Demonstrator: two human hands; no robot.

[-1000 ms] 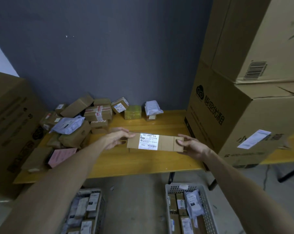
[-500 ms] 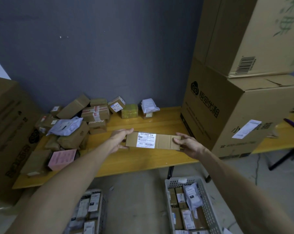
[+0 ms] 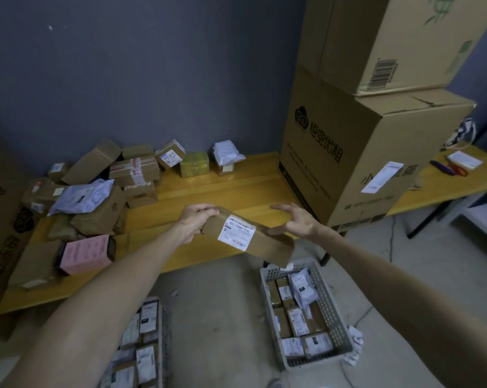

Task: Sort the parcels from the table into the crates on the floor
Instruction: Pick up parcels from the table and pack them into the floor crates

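A long flat brown parcel [image 3: 267, 243] with a white label hangs tilted over the table's front edge, its right end dipping toward the grey crate [image 3: 334, 312] on the floor. My left hand [image 3: 196, 221] grips its left end. My right hand [image 3: 295, 221] is off the parcel, fingers spread and loosely curved just above its right part. A second crate [image 3: 164, 331] with labelled parcels sits at the lower left. More parcels [image 3: 96, 191] are heaped on the left of the yellow table [image 3: 222, 186].
Two big stacked cartons [image 3: 376, 135] stand on the table at right, close to my right hand. Another large carton [image 3: 1, 219] borders the left side. Scissors and papers [image 3: 457, 163] lie at far right. A pink box [image 3: 85, 253] rests near the front left edge.
My right hand has let go of the parcel's right end, and that end has dropped toward the grey crate. My left hand still holds the left end and has pulled it nearer.
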